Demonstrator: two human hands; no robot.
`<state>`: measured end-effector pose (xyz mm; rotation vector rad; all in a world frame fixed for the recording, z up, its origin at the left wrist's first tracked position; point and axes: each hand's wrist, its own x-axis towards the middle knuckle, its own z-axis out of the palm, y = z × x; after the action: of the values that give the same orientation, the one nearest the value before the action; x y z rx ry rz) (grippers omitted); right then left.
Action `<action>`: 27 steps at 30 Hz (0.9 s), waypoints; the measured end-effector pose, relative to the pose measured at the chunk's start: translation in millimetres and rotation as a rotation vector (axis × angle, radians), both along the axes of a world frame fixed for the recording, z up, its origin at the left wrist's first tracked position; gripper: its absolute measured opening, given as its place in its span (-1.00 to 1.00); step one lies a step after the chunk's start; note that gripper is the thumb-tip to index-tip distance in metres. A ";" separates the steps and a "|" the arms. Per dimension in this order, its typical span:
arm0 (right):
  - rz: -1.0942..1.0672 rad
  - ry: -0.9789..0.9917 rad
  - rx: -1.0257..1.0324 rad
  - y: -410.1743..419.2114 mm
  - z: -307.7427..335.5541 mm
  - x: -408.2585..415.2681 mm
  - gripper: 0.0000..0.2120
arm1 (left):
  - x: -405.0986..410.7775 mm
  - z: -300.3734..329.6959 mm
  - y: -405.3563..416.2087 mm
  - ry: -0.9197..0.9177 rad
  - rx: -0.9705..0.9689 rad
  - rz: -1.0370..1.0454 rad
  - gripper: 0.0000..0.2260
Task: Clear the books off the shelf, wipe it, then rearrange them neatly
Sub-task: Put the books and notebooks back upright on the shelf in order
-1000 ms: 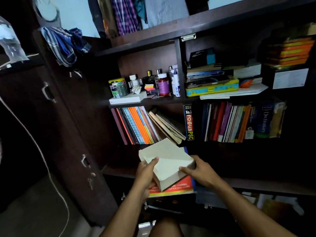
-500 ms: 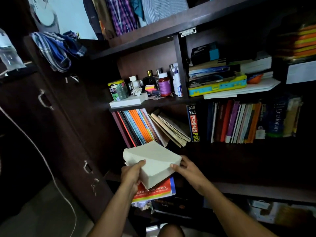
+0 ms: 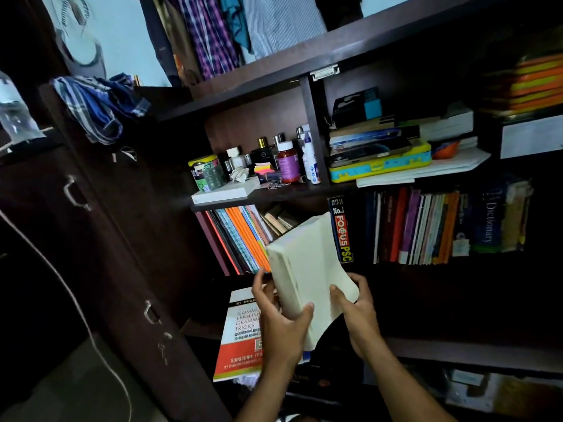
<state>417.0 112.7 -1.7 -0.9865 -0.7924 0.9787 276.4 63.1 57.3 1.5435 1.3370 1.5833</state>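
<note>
L hand [image 3: 281, 325] + R hand [image 3: 358, 312] grip pale book [image 3: 307, 269] | tilted, top edge by shelf [image 3: 274, 193] underside

The cream book [image 3: 307, 269] hides leaning books behind; the red-and-white book's [image 3: 240, 339] title is partly covered.

A black spine [image 3: 340, 229] reads "No.1 FOCUS PSC"; a blue spine [image 3: 489, 220] reads "Dictionary"; the red-and-white cover [image 3: 240, 333] reads "ENGLISH GRAMMAR TRICKS".

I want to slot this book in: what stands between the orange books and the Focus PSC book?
In the head view, a few tan books lean there, partly hidden behind the cream book gripped by the left hand and right hand.
</note>
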 end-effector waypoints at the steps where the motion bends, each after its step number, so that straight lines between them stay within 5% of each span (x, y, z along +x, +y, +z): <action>1: -0.013 0.019 0.001 0.9 0.1 1.9 -0.72 | 4.2 -6.5 -2.2 0.001 -0.018 -0.022 -0.01; 8: -0.016 0.045 0.028 1.3 0.4 0.1 -0.65 | 30.1 -12.1 1.4 0.115 -0.113 0.104 -0.26; 12: -0.101 -0.207 -0.029 3.8 -3.0 -0.8 -0.58 | 27.7 -18.3 10.4 0.091 -0.147 0.184 -0.12; 17: -0.146 -0.333 -0.012 8.6 -6.0 -8.6 -0.56 | 33.6 -24.2 13.6 0.026 -0.111 0.289 -0.26; 22: -0.213 -0.390 0.002 11.0 -6.5 -12.3 -0.23 | 68.8 -14.7 24.9 -0.155 -0.039 0.416 -0.19; 27: -0.128 -0.400 0.080 14.2 -14.8 -9.0 -0.38 | 78.5 -28.9 39.6 0.098 -0.031 0.355 -0.34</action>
<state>408.0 126.9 -16.5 -1.1650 -1.0764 0.6408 354.9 102.7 28.3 1.4387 1.7597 1.6994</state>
